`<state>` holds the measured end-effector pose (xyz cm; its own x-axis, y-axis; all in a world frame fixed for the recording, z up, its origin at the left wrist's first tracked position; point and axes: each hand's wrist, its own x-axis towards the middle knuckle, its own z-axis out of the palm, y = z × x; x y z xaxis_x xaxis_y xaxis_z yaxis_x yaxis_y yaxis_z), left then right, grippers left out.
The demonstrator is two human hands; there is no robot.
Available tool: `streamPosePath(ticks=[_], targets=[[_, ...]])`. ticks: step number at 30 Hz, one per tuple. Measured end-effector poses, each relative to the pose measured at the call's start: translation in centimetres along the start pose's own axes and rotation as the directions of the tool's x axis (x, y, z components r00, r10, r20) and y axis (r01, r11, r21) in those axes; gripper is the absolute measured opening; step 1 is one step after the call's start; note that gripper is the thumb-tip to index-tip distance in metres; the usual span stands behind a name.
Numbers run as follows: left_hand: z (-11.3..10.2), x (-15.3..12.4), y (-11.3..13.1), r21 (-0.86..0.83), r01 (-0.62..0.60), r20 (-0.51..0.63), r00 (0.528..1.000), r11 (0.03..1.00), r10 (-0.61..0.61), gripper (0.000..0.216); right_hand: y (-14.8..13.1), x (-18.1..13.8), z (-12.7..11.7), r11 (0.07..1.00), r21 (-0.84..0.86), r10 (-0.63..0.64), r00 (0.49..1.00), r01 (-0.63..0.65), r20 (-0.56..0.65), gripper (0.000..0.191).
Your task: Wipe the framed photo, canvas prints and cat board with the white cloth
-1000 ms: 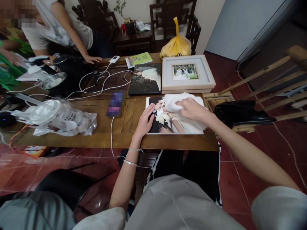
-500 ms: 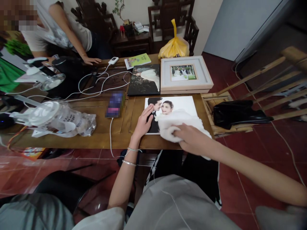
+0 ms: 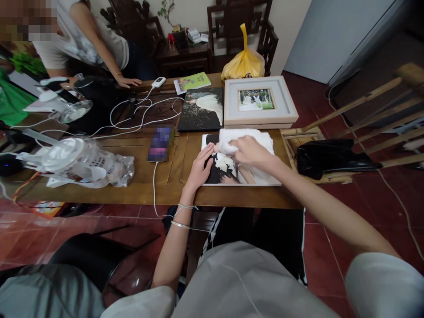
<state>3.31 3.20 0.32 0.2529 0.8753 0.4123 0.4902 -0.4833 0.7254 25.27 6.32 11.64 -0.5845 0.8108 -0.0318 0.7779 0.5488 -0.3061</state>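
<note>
A large wedding photo print (image 3: pixel 232 172) lies flat at the near right of the wooden table (image 3: pixel 139 185). My left hand (image 3: pixel 200 168) rests on its left edge with fingers stretched out flat. My right hand (image 3: pixel 250 150) grips a white cloth (image 3: pixel 245 134) and presses it on the upper part of the print, covering the faces.
Behind the print lie a dark photo canvas (image 3: pixel 201 108) and a white framed photo (image 3: pixel 258 101), with a yellow bag (image 3: pixel 243 62) beyond. A phone (image 3: pixel 160 143) on a cable, bagged white fans (image 3: pixel 76 163) and cables sit left. Another person's hand (image 3: pixel 127 81) rests on the far side.
My right hand slid the cloth down to the print's near edge, then back up to its upper part. My left hand stayed on the left edge.
</note>
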Motion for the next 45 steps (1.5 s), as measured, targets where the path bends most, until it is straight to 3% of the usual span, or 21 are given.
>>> streamPosePath(ticks=[6,9,12,18,22,26,30,33,36,38,41,45], targets=[[0.0,0.0,0.5,0.013,0.025,0.003,1.000,1.000,-0.025,0.044,-5.6,-9.1,3.2,0.975,-0.020,-0.217,0.970,0.221,0.105,0.041],[0.0,0.0,0.5,0.014,0.013,0.007,1.000,1.000,-0.013,0.043,-6.2,-10.9,3.4,0.958,0.025,-0.287,0.951,0.286,0.115,0.039],[0.0,0.0,0.2,0.016,0.012,0.003,1.000,1.000,-0.012,0.042,-4.4,-9.4,2.7,0.976,0.033,-0.217,0.972,0.215,0.086,0.041],[0.1,-0.1,0.2,0.000,0.013,0.011,1.000,1.000,-0.013,0.043,0.7,-1.6,0.5,0.997,0.066,0.049,0.999,-0.047,-0.017,0.025],[-0.2,-0.2,0.9,-0.068,0.031,-0.054,0.998,0.997,-0.035,0.051,-0.9,1.5,0.7,0.998,0.031,0.051,0.999,-0.051,-0.016,0.028],[-0.5,-0.4,1.0,-0.168,-0.029,-0.193,0.981,0.985,-0.004,0.063,-5.2,0.0,2.2,0.988,-0.039,-0.149,0.987,0.152,0.066,0.039],[-0.5,-0.6,1.0,-0.175,-0.003,-0.206,0.978,0.985,-0.034,0.063,-7.2,-4.9,2.9,0.933,0.018,-0.356,0.916,0.359,0.183,0.031],[-0.4,-0.5,1.3,-0.096,0.025,-0.116,0.993,0.995,-0.036,0.060,-6.0,-8.4,2.3,0.950,0.070,-0.311,0.930,0.303,0.198,0.030],[-0.2,-0.3,1.6,0.002,0.039,-0.004,0.999,0.999,-0.039,0.052,-3.0,-9.6,1.4,0.993,0.031,-0.115,0.982,0.112,0.149,0.033],[-0.2,-0.2,1.6,0.034,0.038,0.032,0.999,0.999,-0.039,0.047,-0.8,-8.7,0.9,1.000,0.016,0.002,0.997,-0.003,0.082,0.032],[-0.1,-0.1,1.6,0.053,0.036,0.037,0.999,0.998,-0.038,0.045,1.4,-5.2,0.3,0.990,0.124,0.072,0.997,-0.066,-0.042,0.021],[-0.1,-0.1,1.4,0.049,0.032,0.012,0.999,0.998,-0.033,0.044,0.5,1.2,-0.3,0.909,0.416,0.058,0.995,-0.020,-0.078,0.017]])
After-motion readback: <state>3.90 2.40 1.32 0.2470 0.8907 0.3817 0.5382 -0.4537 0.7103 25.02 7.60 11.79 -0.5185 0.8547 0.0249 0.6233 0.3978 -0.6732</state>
